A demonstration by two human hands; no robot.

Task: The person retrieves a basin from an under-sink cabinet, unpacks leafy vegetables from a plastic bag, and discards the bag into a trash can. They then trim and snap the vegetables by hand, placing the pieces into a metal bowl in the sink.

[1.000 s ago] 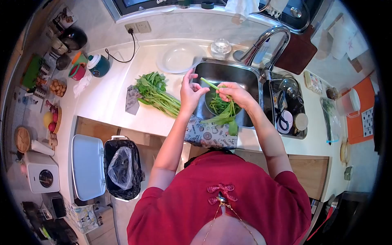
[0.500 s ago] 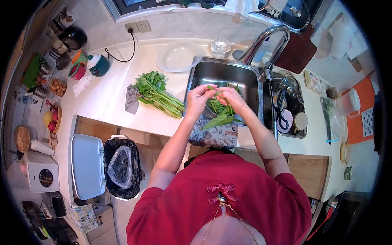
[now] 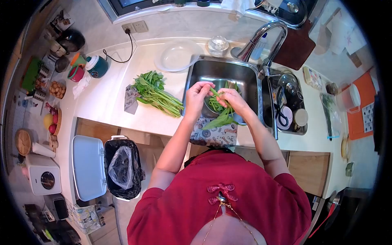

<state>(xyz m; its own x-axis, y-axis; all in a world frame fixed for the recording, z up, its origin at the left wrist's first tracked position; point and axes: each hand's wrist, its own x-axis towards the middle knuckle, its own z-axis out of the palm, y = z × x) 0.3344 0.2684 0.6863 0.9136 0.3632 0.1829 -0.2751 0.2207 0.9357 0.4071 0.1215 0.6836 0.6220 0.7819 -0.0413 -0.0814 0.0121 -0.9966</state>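
Over the near part of the sink [image 3: 224, 64], my two hands work on one stalk of leafy greens [image 3: 215, 93]. My left hand [image 3: 197, 99] pinches its upper end between thumb and fingers. My right hand [image 3: 233, 99] is closed round the stalk lower down, and long leaves [image 3: 221, 120] hang below it over the sink's front edge. Beneath my hands, short green pieces [image 3: 215, 105] lie in a bowl in the sink, partly hidden by my hands. Left of the sink, a bunch of leafy greens [image 3: 159, 93] lies on the counter.
A translucent plate [image 3: 175, 57] and a glass bowl [image 3: 218, 45] stand behind, near the faucet [image 3: 250, 49]. A patterned cloth [image 3: 214, 132] hangs at the counter's front. An open, lined bin [image 3: 122, 167] stands at lower left. Pans and lids fill the side basin [image 3: 292, 102].
My left hand has shifted slightly and more of the stalk shows between my hands. The view has moved slightly. The bunch on the counter lies as before.
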